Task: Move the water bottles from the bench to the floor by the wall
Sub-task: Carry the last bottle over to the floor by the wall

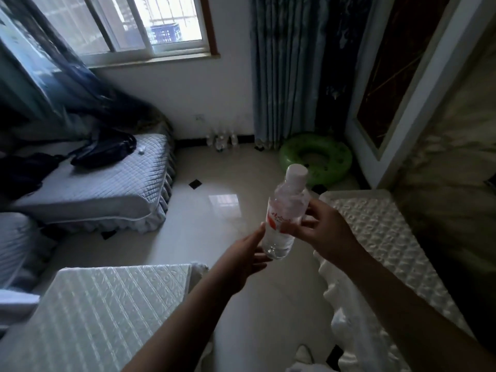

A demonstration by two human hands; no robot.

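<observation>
Two bare arms reach out over the shiny floor (214,210). The right hand (326,232) holds one water bottle (284,216) by its middle, a bit tilted, white cap up. The left hand (243,260) is open, fingertips touching the bottle low down. Far off, a small bunch of bottles (221,139) stands by the wall; too blurry to count.

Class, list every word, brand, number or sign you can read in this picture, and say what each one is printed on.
Water bottle held in the right hand: red characters on its label, too blurred to read.
Bottles by the wall: too small to show any print.
Blue crate outside the window: no lettering visible.
Nothing else carries text.
</observation>
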